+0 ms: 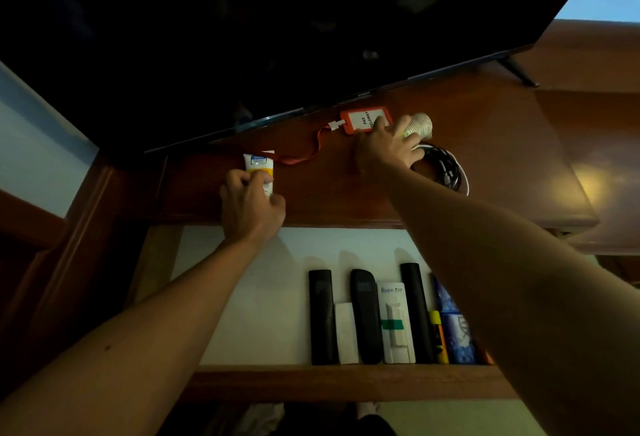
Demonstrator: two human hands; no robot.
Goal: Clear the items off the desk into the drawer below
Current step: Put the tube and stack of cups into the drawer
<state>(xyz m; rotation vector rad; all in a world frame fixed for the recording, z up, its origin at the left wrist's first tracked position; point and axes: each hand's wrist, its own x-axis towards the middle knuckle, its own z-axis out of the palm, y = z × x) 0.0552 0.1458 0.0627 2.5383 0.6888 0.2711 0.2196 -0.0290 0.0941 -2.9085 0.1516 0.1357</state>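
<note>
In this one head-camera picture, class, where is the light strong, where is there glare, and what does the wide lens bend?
Head view: dim overall; the white drawer floor is brightest, with soft shadows behind the remotes; a yellowish glare patch lies on the desk at right; the television is nearly black; the lens stretches both forearms and bows the desk edge.

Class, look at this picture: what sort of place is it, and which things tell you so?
Probably a hotel room. A television stands on a wooden desk, the open drawer holds remote controls and a card sleeve marked with a room number, and a paper cup is by the right hand.
</note>
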